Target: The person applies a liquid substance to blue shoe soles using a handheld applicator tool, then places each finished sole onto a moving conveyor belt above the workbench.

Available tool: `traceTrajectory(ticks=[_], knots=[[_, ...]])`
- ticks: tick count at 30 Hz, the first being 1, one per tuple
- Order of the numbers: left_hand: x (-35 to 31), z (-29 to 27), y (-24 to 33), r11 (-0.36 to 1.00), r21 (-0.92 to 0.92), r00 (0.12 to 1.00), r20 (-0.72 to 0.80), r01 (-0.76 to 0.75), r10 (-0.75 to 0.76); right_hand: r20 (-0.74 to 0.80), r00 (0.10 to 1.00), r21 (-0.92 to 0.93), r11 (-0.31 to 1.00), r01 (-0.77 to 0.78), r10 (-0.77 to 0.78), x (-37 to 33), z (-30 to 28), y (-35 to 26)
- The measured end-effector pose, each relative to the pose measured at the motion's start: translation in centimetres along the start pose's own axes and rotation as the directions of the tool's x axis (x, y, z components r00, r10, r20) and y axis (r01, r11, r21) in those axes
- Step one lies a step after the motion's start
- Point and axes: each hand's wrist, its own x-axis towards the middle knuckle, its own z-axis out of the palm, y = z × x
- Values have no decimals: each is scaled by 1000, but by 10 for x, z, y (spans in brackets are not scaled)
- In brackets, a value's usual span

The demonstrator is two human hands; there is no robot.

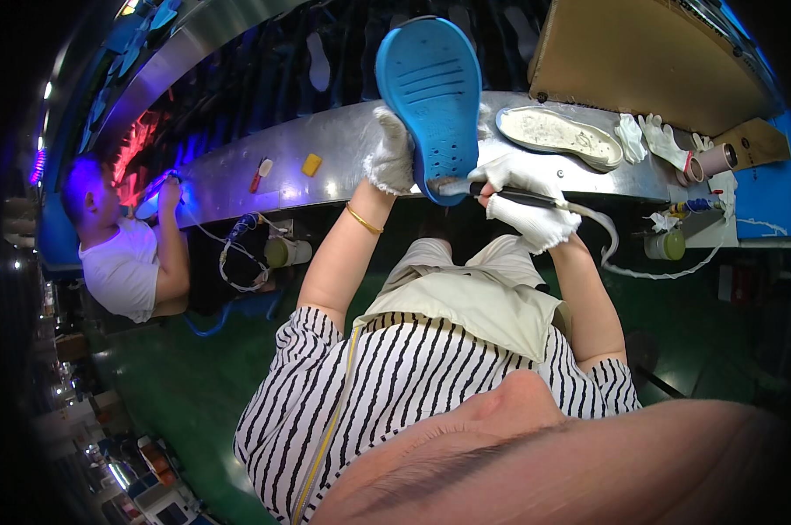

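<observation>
A blue shoe sole (pixel 430 83) stands up in front of me, its face with grooves and small holes turned toward me. My left hand (pixel 389 154), in a white knit glove, is closed on the sole's left edge. In my right hand (pixel 528 203), also gloved with bare fingertips showing, is a brush (pixel 453 185) with a black handle. Its bristles touch the sole at the lower end. From the handle's rear a pale hose (pixel 602 229) curves away to the right. The fingers behind the sole are hidden.
A metal bench edge (pixel 343 127) runs across, with a whitish sole (pixel 560 137), spare gloves (pixel 662 140), a yellow block (pixel 311 164) and a red-handled brush (pixel 260 175). Beyond lies a dark conveyor with soles (pixel 318 63). A cardboard box (pixel 649 61) stands right; a co-worker (pixel 129 262) sits left.
</observation>
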Motion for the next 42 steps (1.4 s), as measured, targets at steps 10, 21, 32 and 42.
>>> traceTrajectory(ticks=[10, 21, 32, 42], knots=[[22, 11, 14, 910, 313, 960, -33, 273, -277, 48, 990, 92, 987, 128, -133, 14, -19, -4], [50, 16, 18, 728, 486, 875, -263, 484, -406, 47, 997, -169, 983, 68, -61, 26, -28, -12], [55, 20, 27, 764, 409, 866, -228, 499, -444, 1, 987, -171, 972, 159, -162, 40, -51, -1], [33, -24, 56, 952, -306, 990, -129, 21, -63, -170, 975, 68, 986, 154, -141, 25, -60, -2]])
